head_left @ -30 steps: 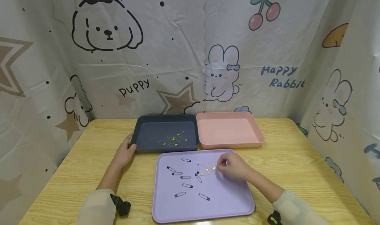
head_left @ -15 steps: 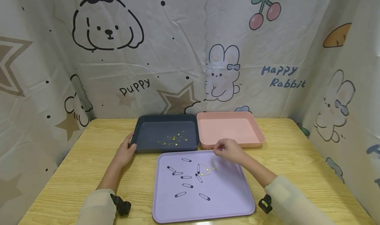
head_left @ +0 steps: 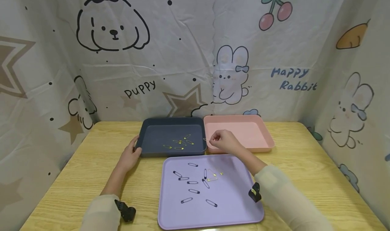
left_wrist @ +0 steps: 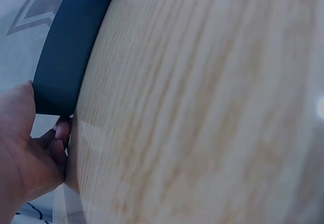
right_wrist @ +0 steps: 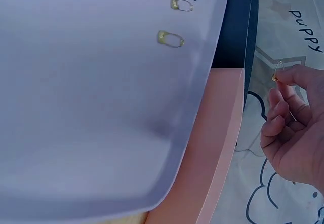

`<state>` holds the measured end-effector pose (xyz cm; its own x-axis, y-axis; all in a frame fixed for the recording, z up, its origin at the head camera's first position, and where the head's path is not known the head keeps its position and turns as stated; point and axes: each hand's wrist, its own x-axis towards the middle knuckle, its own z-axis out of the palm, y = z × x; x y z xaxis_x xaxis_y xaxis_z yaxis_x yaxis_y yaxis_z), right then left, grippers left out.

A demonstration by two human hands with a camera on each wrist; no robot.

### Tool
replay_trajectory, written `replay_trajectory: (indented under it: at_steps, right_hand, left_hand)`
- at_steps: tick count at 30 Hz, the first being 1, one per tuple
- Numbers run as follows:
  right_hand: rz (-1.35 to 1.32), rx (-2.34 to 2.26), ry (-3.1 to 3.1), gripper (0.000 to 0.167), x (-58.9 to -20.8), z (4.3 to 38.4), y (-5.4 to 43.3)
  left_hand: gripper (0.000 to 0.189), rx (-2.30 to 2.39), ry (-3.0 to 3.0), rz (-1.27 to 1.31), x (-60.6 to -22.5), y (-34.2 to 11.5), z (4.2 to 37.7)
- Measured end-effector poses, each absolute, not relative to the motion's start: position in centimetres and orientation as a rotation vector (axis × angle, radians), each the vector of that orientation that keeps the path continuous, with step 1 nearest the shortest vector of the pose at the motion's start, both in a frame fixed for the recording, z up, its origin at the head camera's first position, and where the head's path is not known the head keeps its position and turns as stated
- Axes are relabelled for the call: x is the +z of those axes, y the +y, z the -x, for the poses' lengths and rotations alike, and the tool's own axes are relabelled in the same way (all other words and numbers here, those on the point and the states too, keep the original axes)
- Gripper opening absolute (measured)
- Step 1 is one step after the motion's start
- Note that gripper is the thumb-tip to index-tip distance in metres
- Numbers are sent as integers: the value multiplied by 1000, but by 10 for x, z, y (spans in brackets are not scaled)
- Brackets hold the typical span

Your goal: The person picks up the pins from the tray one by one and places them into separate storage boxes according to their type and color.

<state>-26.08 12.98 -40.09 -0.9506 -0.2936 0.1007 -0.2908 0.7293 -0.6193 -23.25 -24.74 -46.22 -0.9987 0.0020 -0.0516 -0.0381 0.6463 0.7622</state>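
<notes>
My right hand (head_left: 226,142) pinches a gold safety pin (right_wrist: 275,78) between thumb and forefinger, over the near left part of the pink tray (head_left: 262,131), by the seam with the dark blue tray (head_left: 158,132). The pin points left from the fingertips. At the dark tray's near left corner, my left hand (head_left: 128,159) grips the wall, thumb on the front side and fingers round the left. Several gold safety pins (head_left: 179,148) lie in that tray. On the lilac tray (head_left: 234,207) are several black safety pins (head_left: 211,203) and a few gold safety pins (right_wrist: 171,38).
The dark and pink trays stand side by side at the back of the wooden table (head_left: 82,170), with the lilac tray in front of them. A printed curtain (head_left: 182,55) hangs behind the table and along both sides.
My right hand has lifted a gold safety pin from the lilac tray and moved forward and left over the pink tray. My left hand has stayed at the dark tray's corner.
</notes>
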Motion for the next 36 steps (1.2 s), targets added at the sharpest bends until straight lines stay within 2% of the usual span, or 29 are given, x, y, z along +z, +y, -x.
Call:
replay_trajectory:
  at_steps: [19, 36]
  right_hand:
    - [337, -1169, 2947, 13, -403, 297, 89]
    - [159, -1125, 2973, 16, -407, 304, 71]
  left_hand:
    - [60, 1307, 2826, 22, -470, -251, 235]
    - [60, 1359, 2843, 1, -466, -248, 232]
